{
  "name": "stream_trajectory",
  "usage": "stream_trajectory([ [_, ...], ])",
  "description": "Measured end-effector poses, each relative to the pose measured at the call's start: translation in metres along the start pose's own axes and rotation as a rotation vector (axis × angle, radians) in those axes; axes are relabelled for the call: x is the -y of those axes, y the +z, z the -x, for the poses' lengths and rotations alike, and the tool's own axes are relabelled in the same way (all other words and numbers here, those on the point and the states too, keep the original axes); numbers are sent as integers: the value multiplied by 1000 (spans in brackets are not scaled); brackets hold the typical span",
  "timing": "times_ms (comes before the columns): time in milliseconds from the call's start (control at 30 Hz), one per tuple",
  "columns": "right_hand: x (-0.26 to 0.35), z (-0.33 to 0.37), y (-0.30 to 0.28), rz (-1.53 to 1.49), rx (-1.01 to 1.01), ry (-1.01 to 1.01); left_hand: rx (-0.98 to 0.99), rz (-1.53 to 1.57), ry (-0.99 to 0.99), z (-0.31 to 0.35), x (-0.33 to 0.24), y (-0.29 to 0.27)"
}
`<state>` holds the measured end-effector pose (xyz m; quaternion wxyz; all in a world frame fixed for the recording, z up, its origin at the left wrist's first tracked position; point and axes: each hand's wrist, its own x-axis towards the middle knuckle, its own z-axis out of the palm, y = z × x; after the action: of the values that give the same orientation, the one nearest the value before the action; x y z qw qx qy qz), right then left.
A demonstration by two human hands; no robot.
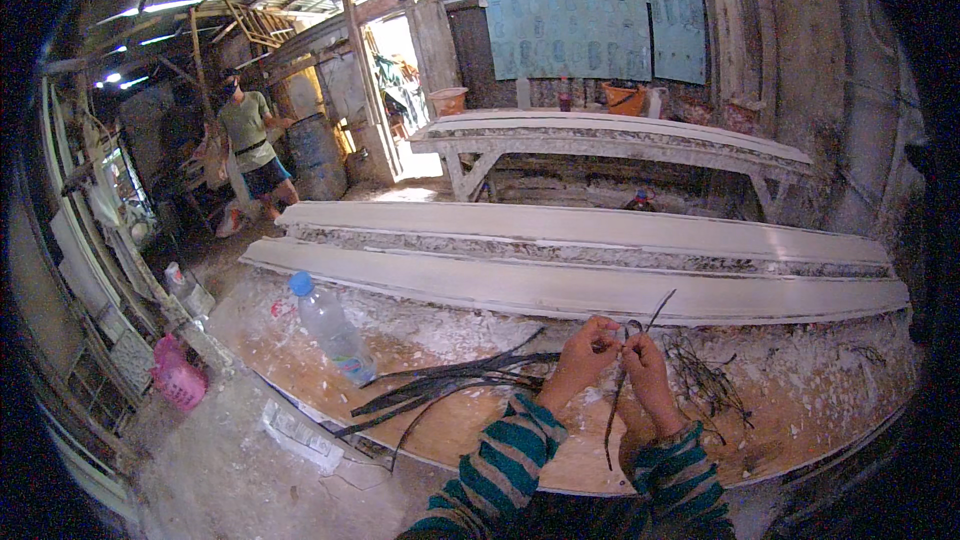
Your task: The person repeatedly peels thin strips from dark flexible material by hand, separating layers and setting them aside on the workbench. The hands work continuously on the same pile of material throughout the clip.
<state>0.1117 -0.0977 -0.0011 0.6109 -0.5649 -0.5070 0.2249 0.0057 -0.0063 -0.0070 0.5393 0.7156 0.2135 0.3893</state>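
Observation:
My left hand (586, 355) and my right hand (645, 368) meet above the near side of the plaster-spattered table, fingers pinched. Between them runs a thin dark strip (661, 310); one end sticks up past my right hand and another length hangs below. A small loop of it shows at the fingertips. Beside my left hand lies a bundle of long dark strips (440, 385). A tangle of thinner, shorter dark strips (710, 385) rests to the right of my right hand. What the strips are made of I cannot tell.
Two long white panels (560, 280) lie across the table beyond my hands. A clear plastic bottle with a blue cap (335, 330) is at the left. Farther back is a white-topped bench (600, 135) with an orange bucket (625, 98). Another person (250, 135) stands far left; a pink bag (180, 373) is nearer.

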Motion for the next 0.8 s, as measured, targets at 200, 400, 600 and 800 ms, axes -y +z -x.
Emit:
stream_trajectory([
  [200, -22, -8, -7, -314, 116, 105, 31, 114, 30, -6, 16, 2],
  [400, -20, -11, -9, -627, 147, 274, 39, 248, 12, -5, 20, 3],
  [600, -9, -9, -6, -589, 53, 281, -34, 50, 92, -4, 20, 3],
  [800, -8, -8, -8, -396, -5, 202, -19, 31, 110, -4, 17, 2],
])
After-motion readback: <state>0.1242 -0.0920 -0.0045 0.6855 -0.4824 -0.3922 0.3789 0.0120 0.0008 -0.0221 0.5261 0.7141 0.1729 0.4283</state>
